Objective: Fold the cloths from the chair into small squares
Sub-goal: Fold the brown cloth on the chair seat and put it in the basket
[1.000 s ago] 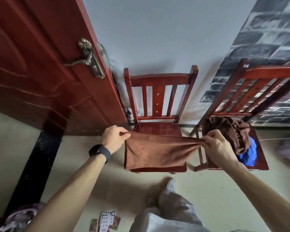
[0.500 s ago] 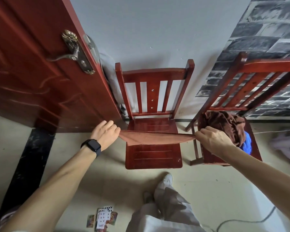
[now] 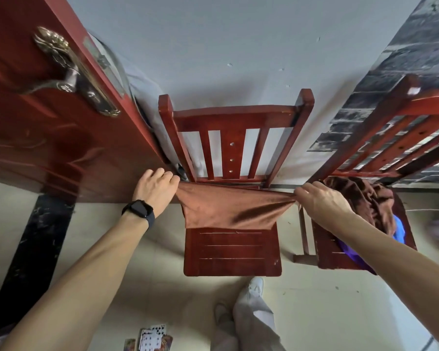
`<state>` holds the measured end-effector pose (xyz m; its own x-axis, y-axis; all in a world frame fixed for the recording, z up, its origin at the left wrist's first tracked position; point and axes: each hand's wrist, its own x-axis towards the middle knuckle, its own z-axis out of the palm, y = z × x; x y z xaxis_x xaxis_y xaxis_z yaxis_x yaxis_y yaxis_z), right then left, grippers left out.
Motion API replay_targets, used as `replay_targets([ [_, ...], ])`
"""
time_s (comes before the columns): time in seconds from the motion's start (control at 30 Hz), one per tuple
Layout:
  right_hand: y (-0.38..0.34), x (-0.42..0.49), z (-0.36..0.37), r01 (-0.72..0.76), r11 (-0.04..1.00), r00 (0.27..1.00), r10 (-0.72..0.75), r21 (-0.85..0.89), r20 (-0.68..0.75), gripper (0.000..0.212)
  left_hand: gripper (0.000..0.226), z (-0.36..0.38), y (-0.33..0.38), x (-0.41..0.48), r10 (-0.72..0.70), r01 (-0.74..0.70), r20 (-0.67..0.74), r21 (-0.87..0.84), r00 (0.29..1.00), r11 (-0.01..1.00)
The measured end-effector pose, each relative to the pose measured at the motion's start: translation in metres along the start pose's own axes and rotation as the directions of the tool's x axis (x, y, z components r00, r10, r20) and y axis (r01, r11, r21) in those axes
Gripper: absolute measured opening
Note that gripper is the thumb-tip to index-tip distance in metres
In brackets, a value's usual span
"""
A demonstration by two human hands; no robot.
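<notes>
Both hands pinching the brown cloth (image 3: 228,211) by its far corners.
Left hand (image 3: 155,191) and right hand (image 3: 319,201) stretch it sideways over the chair (image 3: 232,252) seat; velvety, doubled, sagging toward me.

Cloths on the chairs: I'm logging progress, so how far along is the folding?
Done: no finished square shows anywhere. In hand: the left hand and right hand each pinch an end of one brown cloth, stretched over the back of the middle chair's seat, front edge lying on it. Left: this cloth's folds, plus the crumpled brown pile and blue cloth on the right chair.
</notes>
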<state>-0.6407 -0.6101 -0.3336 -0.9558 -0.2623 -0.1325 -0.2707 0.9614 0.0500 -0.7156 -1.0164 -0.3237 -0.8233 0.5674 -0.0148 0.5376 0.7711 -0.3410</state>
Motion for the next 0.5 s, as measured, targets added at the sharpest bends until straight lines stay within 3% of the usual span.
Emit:
replay_targets([
  [0.2, 0.006, 0.005, 0.008, -0.11, 0.994, 0.994, 0.11, 0.009, 0.014, 0.013, 0.037, 0.01, 0.002, 0.0, -0.049, 0.05, -0.092, 0.002, 0.995, 0.999],
  [0.3, -0.004, -0.005, 0.029, -0.114, 0.993, 0.986, 0.116, -0.019, 0.117, 0.021, 0.028, 0.033, 0.015, -0.016, -0.029, 0.028, -0.095, -0.011, 0.995, 1.0],
  [0.4, -0.023, -0.028, 0.065, -0.133, 0.991, 0.965, 0.136, -0.025, 0.226, 0.021, 0.017, 0.064, 0.042, -0.044, 0.017, -0.019, -0.033, -0.069, 0.999, 0.997],
  [0.5, -0.049, -0.058, 0.107, -0.162, 0.985, 0.902, 0.169, -0.053, 0.398, 0.018, 0.024, 0.094, 0.079, -0.079, 0.092, -0.075, 0.121, -0.141, 0.988, 0.987],
])
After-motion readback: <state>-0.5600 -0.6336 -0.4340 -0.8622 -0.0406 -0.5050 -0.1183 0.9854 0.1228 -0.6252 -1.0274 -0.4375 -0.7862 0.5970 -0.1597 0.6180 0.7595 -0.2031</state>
